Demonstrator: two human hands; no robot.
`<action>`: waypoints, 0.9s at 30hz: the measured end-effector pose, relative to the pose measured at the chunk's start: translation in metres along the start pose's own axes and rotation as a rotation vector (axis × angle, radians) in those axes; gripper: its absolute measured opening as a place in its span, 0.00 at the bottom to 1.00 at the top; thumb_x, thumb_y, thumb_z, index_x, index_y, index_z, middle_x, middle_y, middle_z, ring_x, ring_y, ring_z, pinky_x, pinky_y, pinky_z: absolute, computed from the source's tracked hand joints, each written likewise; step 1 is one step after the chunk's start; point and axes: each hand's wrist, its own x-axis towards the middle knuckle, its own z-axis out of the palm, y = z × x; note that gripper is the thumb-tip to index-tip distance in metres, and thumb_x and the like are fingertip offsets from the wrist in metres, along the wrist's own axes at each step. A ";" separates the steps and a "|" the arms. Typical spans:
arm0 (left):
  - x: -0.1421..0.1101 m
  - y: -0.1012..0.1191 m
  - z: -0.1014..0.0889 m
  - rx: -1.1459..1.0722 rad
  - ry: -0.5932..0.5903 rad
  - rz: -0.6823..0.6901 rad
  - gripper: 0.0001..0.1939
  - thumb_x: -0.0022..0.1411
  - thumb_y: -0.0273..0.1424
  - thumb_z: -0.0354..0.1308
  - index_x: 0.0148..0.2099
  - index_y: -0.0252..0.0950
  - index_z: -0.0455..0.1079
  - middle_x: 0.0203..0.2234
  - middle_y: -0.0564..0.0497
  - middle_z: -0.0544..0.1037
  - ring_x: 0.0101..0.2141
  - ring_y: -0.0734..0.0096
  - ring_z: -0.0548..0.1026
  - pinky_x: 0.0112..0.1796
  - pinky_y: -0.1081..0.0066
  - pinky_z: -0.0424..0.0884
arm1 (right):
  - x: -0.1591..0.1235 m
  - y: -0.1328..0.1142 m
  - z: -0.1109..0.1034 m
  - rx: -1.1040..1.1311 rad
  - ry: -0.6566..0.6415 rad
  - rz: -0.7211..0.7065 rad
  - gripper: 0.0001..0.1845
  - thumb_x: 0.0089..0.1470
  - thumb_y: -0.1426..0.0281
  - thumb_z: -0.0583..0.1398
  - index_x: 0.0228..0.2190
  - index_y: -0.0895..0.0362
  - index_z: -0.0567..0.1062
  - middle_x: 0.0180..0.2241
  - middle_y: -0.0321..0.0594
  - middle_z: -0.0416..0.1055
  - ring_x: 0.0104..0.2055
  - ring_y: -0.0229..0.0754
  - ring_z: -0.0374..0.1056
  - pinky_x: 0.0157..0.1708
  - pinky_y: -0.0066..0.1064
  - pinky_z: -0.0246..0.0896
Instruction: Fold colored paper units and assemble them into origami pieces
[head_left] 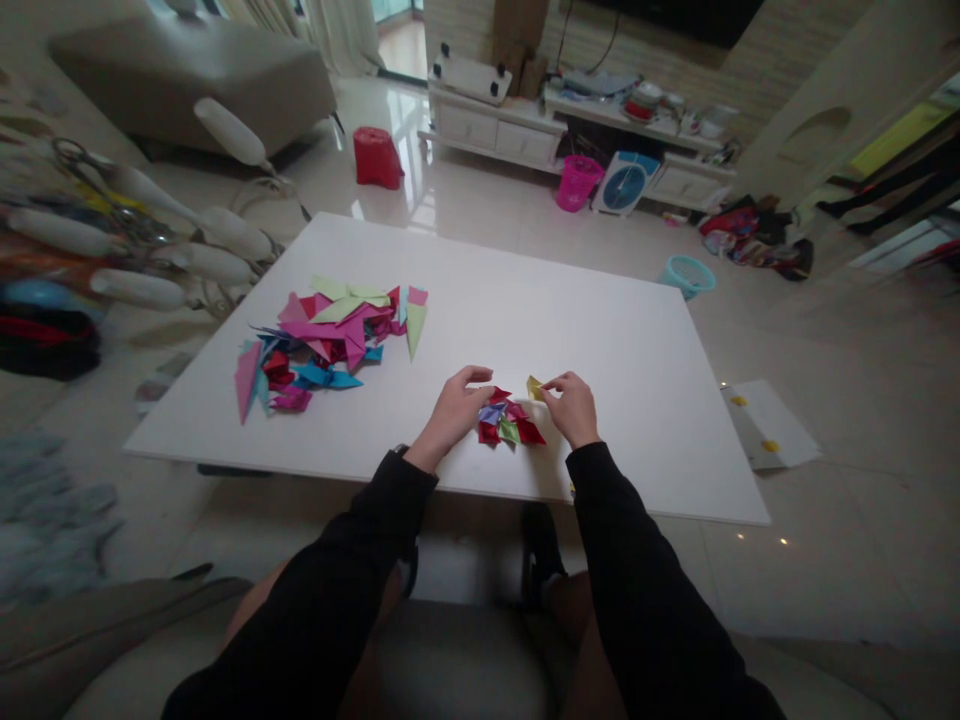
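Note:
Between my hands, near the front edge of the white table (622, 340), lies a small cluster of folded paper pieces (512, 412) in red, purple, pink and green. My right hand (574, 408) pinches a yellow folded paper piece (534, 388) just right of the cluster's far end. At the cluster's left side is my left hand (454, 412), its fingers apart and curved over a red piece; whether they touch it is hard to tell. Toward the table's left end rests a larger heap of folded paper (330, 335) in pink, blue, red and pale green.
A lamp with several white arms (210, 262) stands off the table's left edge. Beyond the table are a red stool (376, 158), a pink basket (577, 183) and a blue fan (626, 184). A teal basket (688, 275) sits by the far right corner.

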 end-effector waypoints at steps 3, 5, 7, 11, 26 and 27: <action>0.001 0.003 -0.006 -0.020 0.009 -0.008 0.12 0.55 0.30 0.63 0.43 0.34 0.74 0.47 0.44 0.77 0.42 0.62 0.78 0.44 0.62 0.76 | -0.001 0.004 0.012 -0.117 -0.063 0.011 0.11 0.59 0.67 0.60 0.30 0.55 0.82 0.35 0.43 0.73 0.40 0.45 0.68 0.40 0.35 0.63; 0.000 0.006 -0.009 -0.041 0.012 -0.013 0.11 0.54 0.30 0.62 0.42 0.35 0.74 0.46 0.44 0.77 0.41 0.63 0.78 0.43 0.63 0.76 | -0.003 0.004 0.017 -0.162 -0.087 0.024 0.11 0.59 0.68 0.60 0.31 0.55 0.83 0.35 0.44 0.73 0.41 0.46 0.68 0.40 0.35 0.63; -0.002 0.009 -0.010 -0.052 0.020 -0.019 0.10 0.54 0.28 0.62 0.41 0.34 0.74 0.45 0.44 0.77 0.40 0.64 0.78 0.43 0.63 0.76 | -0.004 0.003 0.020 -0.194 -0.109 0.042 0.11 0.59 0.67 0.60 0.31 0.56 0.83 0.36 0.46 0.73 0.41 0.47 0.68 0.39 0.35 0.62; -0.005 0.013 -0.012 -0.037 0.029 -0.023 0.10 0.55 0.27 0.60 0.41 0.34 0.73 0.45 0.44 0.77 0.40 0.64 0.78 0.42 0.63 0.76 | -0.006 0.004 0.025 -0.232 -0.198 0.061 0.12 0.58 0.66 0.60 0.32 0.55 0.84 0.38 0.47 0.73 0.42 0.48 0.68 0.39 0.35 0.61; 0.028 -0.013 -0.066 0.358 0.179 0.000 0.09 0.56 0.30 0.59 0.41 0.36 0.72 0.43 0.44 0.78 0.43 0.59 0.75 0.53 0.56 0.68 | -0.005 0.006 0.000 -0.147 -0.233 0.060 0.12 0.57 0.64 0.59 0.37 0.56 0.81 0.40 0.43 0.75 0.37 0.43 0.69 0.41 0.34 0.60; 0.034 -0.016 -0.076 0.412 0.218 0.000 0.09 0.56 0.30 0.59 0.41 0.36 0.71 0.43 0.43 0.78 0.45 0.57 0.74 0.54 0.56 0.67 | -0.005 0.007 -0.002 -0.134 -0.225 0.059 0.12 0.57 0.64 0.59 0.37 0.56 0.80 0.40 0.43 0.75 0.37 0.43 0.69 0.41 0.35 0.60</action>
